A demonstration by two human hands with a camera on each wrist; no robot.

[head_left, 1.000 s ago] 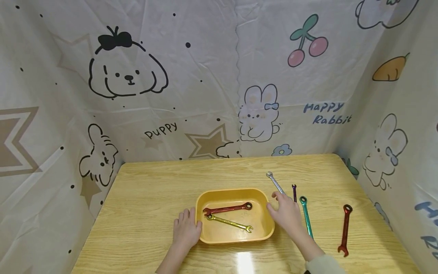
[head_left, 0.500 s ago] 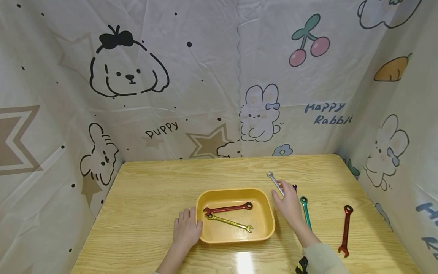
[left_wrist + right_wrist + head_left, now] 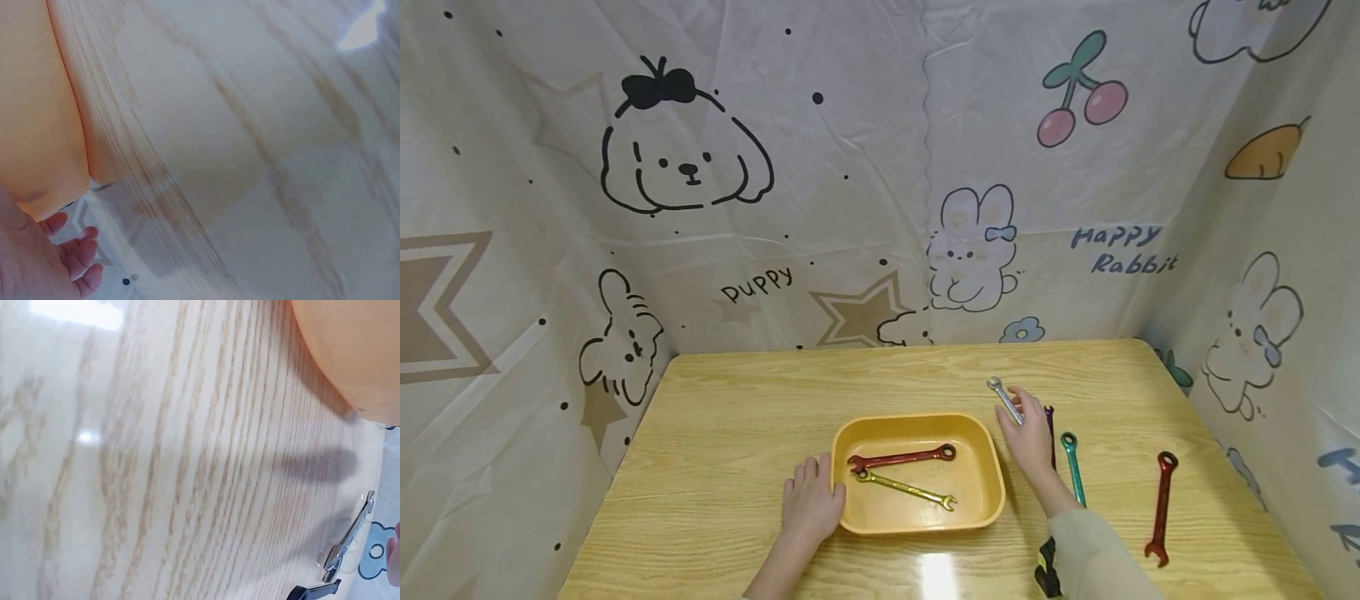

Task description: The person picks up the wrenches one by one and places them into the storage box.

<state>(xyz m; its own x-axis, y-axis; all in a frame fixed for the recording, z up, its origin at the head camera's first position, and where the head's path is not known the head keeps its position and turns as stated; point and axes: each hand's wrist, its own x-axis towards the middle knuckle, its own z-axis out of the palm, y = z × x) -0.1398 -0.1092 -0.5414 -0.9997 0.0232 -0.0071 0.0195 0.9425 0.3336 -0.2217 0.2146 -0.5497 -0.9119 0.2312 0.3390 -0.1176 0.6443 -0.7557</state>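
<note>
In the head view, my left hand (image 3: 809, 502) rests against the left wall of a yellow plastic tub (image 3: 977, 508), fingers loosely extended. The left wrist view shows its bent fingertips (image 3: 80, 255) beside the tub's side. To the right of the tub, my right hand (image 3: 1030, 437) reaches over the table with its fingers around the near end of a silver combination wrench (image 3: 1002, 396). In the right wrist view the silver wrench (image 3: 351, 534) lies on the tabletop, a fingertip (image 3: 393, 559) apart from it. A purple wrench (image 3: 1050, 425) lies partly hidden beside the right hand.
Inside the tub lie a red wrench (image 3: 901, 457) and a yellow wrench (image 3: 910, 488). A green wrench (image 3: 1072, 467), partly covered by the right sleeve, and another red wrench (image 3: 1162, 508) lie at the right. Patterned cloth (image 3: 850, 208) surrounds the wooden table (image 3: 737, 400).
My right hand has left the tub's right rim and moved up and right to the silver wrench. The left hand stays at the tub, and the wrenches have not visibly moved.
</note>
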